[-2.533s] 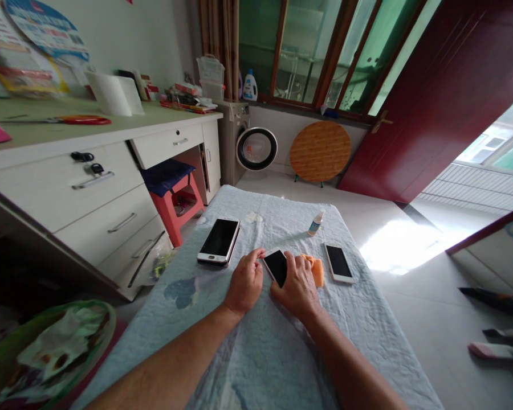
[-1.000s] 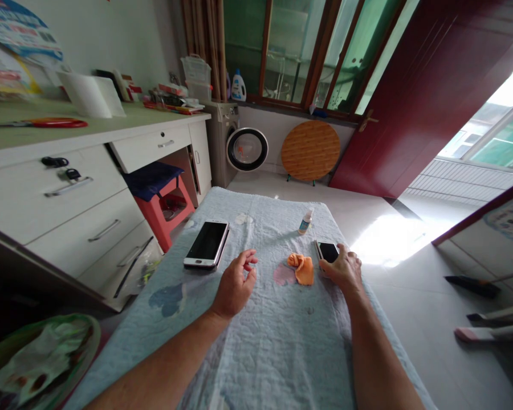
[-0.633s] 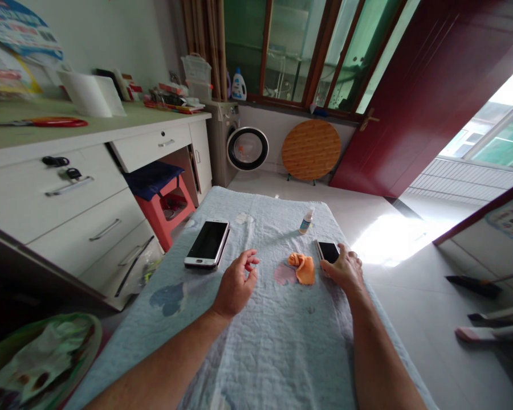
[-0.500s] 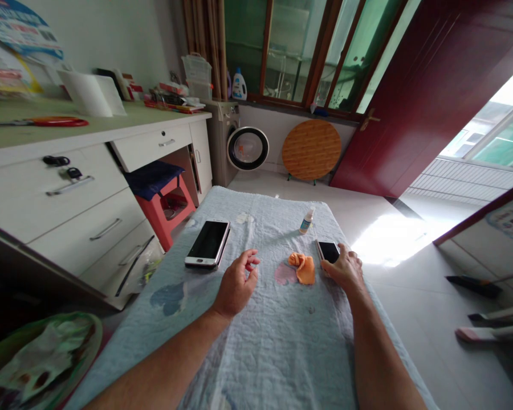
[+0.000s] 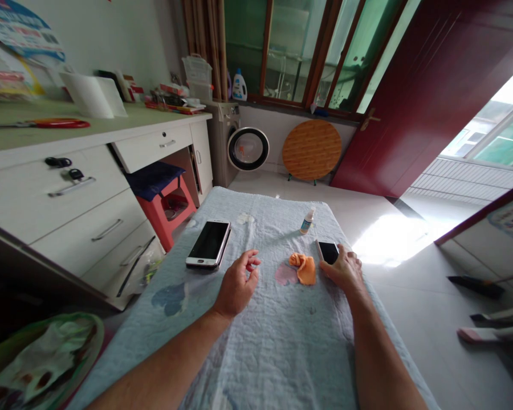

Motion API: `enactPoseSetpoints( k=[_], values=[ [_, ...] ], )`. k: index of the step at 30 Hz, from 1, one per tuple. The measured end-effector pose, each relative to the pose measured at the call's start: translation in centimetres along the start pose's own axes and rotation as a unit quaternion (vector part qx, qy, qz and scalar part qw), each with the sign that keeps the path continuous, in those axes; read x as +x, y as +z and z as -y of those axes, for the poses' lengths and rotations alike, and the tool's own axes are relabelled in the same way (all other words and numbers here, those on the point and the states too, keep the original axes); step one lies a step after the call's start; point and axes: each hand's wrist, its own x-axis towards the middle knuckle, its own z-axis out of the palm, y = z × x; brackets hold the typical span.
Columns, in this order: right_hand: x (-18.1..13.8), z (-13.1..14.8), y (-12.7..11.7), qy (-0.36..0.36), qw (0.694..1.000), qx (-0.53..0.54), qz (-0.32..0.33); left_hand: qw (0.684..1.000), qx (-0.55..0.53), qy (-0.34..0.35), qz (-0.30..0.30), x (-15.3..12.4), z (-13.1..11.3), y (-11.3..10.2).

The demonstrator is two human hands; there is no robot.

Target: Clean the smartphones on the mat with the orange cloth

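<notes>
My right hand [image 5: 345, 269] rests on the near end of a small dark-screened phone [image 5: 327, 250] at the right side of the table, thumb and fingers against its edges. A crumpled orange cloth [image 5: 303, 268] lies loose just left of that hand. My left hand [image 5: 238, 283] hovers over the middle of the table with its fingers loosely curled and apart, holding nothing. A larger phone with a white frame [image 5: 208, 244] lies face up to the left of it. A small white bottle [image 5: 306, 220] stands beyond the cloth.
A light blue quilted cover [image 5: 277, 347] lies over the table. A white desk with drawers [image 5: 85, 188] and a red stool [image 5: 165, 199] stand on the left. A green basin of rubbish [image 5: 34, 359] sits at the lower left. Bare tiled floor lies to the right.
Since 2.5 s ago my right hand carried the small phone from the middle to the right side and let go of the orange cloth; my left hand let go. Nothing moved in the last second.
</notes>
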Motion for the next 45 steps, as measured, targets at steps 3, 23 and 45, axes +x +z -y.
enactPoseSetpoints(
  k=[3, 23, 45],
  values=[
    [-0.1, 0.0, -0.3, 0.007, 1.000, 0.000, -0.006, 0.999, 0.034, 0.040, -0.007, -0.1, -0.1, -0.1],
    [-3.1, 4.0, 0.7, -0.296, 0.935, 0.119, -0.154, 0.864, 0.477, -0.059, -0.147, 3.5, 0.8, -7.3],
    [-3.6, 4.6, 1.9, -0.327, 0.933, 0.094, -0.115, 0.871, 0.464, -0.089, -0.136, 4.0, 2.2, -7.3]
  ],
)
